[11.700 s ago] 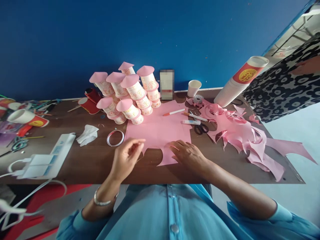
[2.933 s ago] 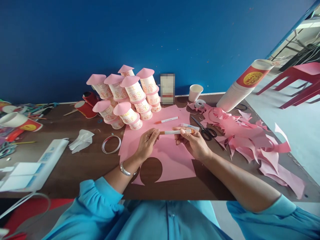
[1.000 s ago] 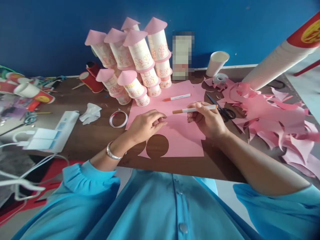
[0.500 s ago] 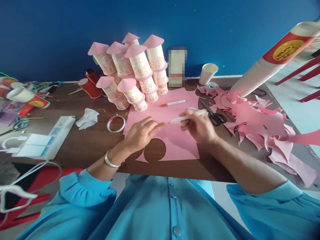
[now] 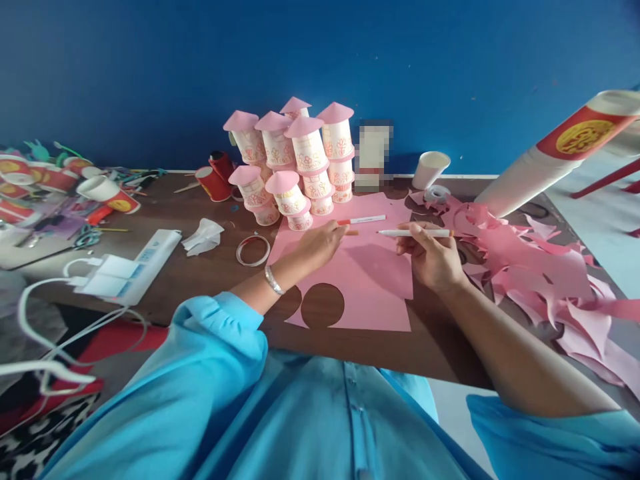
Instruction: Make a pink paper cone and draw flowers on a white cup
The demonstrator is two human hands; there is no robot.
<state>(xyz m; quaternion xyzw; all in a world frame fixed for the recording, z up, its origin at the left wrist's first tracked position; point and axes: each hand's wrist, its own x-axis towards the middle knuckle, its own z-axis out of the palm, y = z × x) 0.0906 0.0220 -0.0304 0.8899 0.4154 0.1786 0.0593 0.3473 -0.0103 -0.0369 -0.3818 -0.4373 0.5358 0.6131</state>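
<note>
Right hand grips an uncapped marker; left hand pinches its orange cap. Pink sheet at the tabletop's near edge: one circle cut out, nothing new drawn yet.

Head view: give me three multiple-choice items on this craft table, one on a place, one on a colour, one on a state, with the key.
1. Where does the spare marker lie?
A. on the pink sheet, past the hands
B. on the floor
C. inside the white cup

2. What colour are the cone roofs on the cup towers?
A. green
B. pink
C. yellow

3. What state is the pen in the right hand?
A. capped
B. uncapped, with the cap at the left hand
C. snapped in two

Key: 1 A, it rests on the sheet's far part; 2 B, every cone is pink; 3 B, the bare tip points left and the small orange cap sits apart at the left fingertips.
</note>
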